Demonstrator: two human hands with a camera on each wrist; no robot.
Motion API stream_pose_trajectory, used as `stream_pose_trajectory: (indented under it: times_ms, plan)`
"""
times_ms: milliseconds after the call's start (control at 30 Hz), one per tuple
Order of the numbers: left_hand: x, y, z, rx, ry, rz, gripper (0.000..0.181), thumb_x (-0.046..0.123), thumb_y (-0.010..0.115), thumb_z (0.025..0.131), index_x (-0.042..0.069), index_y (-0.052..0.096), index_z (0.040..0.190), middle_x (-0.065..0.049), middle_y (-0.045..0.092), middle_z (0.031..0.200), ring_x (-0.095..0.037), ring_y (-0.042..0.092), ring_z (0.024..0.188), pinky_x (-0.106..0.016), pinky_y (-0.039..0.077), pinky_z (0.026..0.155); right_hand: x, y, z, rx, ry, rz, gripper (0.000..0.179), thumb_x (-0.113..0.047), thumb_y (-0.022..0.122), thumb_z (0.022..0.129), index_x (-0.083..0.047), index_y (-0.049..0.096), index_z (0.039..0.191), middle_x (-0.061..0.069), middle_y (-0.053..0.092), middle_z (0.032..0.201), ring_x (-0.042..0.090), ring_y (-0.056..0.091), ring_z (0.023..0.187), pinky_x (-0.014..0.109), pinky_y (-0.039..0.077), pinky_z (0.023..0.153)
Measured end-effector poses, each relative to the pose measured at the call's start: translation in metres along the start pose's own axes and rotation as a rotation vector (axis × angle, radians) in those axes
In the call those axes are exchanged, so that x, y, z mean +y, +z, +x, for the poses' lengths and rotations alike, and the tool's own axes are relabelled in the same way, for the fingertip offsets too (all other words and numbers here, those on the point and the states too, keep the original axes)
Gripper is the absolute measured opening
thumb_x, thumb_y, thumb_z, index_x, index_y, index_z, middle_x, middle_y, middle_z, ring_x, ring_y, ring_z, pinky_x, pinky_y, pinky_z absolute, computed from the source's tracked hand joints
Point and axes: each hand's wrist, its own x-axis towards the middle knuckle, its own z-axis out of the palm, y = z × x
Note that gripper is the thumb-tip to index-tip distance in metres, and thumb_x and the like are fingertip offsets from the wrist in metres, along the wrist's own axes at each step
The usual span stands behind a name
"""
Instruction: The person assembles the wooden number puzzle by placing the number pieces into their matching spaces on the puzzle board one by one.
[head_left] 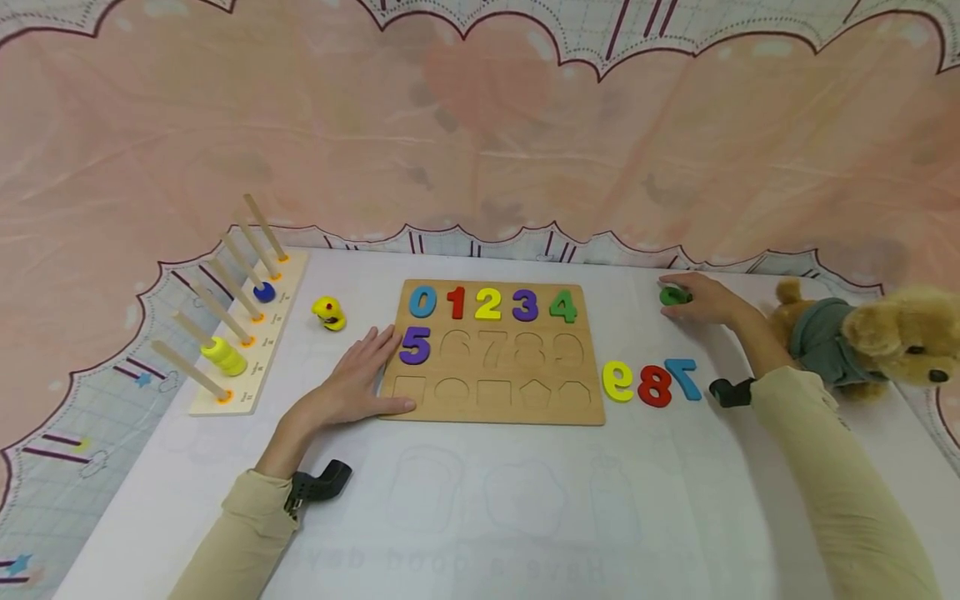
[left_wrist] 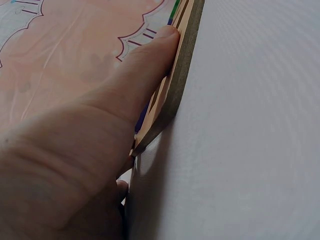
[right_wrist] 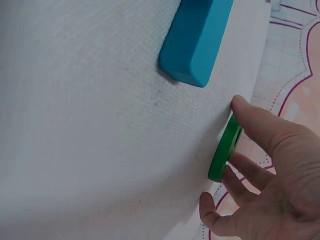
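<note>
Between two and three o'clock from the flat tan wooden board [head_left: 491, 372], our right hand [head_left: 707, 300] pinches a rounded green wooden-looking piece [right_wrist: 223, 150], probably light and stiff, best held by its rim.

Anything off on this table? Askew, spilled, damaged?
One oddity: right of the board, the loose blue 7 looks mirrored against its 7-shaped slot, perhaps lying face down. Nothing looks spilled or visibly damaged.

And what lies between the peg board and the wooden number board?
In the head view, a yellow toy duck sits there; nearer the camera, the left hand reaches in, resting on the near left edge of the wooden number board.
</note>
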Motion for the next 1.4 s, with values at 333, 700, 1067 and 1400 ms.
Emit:
stream_pose_trajectory:
  times_ms: [333, 700, 1067, 1400]
  plan:
    - [0.0000, -0.0018, -0.0007, -0.002, 0.006, 0.005, 0.109, 0.054, 0.072, 0.079, 0.007, 0.012, 0.156, -0.016, 0.005, 0.164, -0.038, -0.005, 0.152, -0.057, -0.002, 0.122, -0.0017, -0.0027, -0.0004, -0.003, -0.017, -0.009, 0.062, -0.021, 0.061, 0.095, 0.001, 0.036, 0.146, 0.033, 0.027, 0.150, 0.051, 0.027, 0.134, 0.068, 0.025, 0.111]
    - [0.0006, -0.0016, -0.0012, -0.004, 0.002, -0.008, 0.108, 0.055, 0.072, 0.079, 0.008, 0.012, 0.156, -0.016, 0.005, 0.165, -0.038, -0.005, 0.152, -0.058, -0.002, 0.122, 0.0023, 0.0005, -0.0004, 0.029, -0.043, -0.023, 0.051, -0.013, 0.058, 0.095, 0.004, 0.042, 0.141, 0.034, 0.032, 0.146, 0.051, 0.028, 0.134, 0.068, 0.024, 0.112]
    - [0.0004, -0.0013, -0.0009, -0.003, -0.007, -0.007, 0.109, 0.055, 0.072, 0.079, 0.008, 0.013, 0.156, -0.016, 0.005, 0.165, -0.038, -0.005, 0.152, -0.057, -0.002, 0.122, 0.0033, 0.0034, -0.0019, 0.048, -0.035, -0.029, 0.049, -0.012, 0.058, 0.095, 0.005, 0.042, 0.139, 0.035, 0.031, 0.146, 0.052, 0.029, 0.132, 0.069, 0.024, 0.111]
    - [0.0017, -0.0015, -0.0016, -0.002, -0.005, -0.006, 0.108, 0.054, 0.072, 0.079, 0.008, 0.012, 0.156, -0.016, 0.006, 0.164, -0.038, -0.005, 0.152, -0.058, -0.002, 0.122, 0.0073, 0.0067, -0.0022, 0.059, -0.021, 0.007, 0.050, -0.015, 0.057, 0.096, 0.002, 0.042, 0.140, 0.036, 0.026, 0.148, 0.054, 0.024, 0.135, 0.071, 0.021, 0.112]
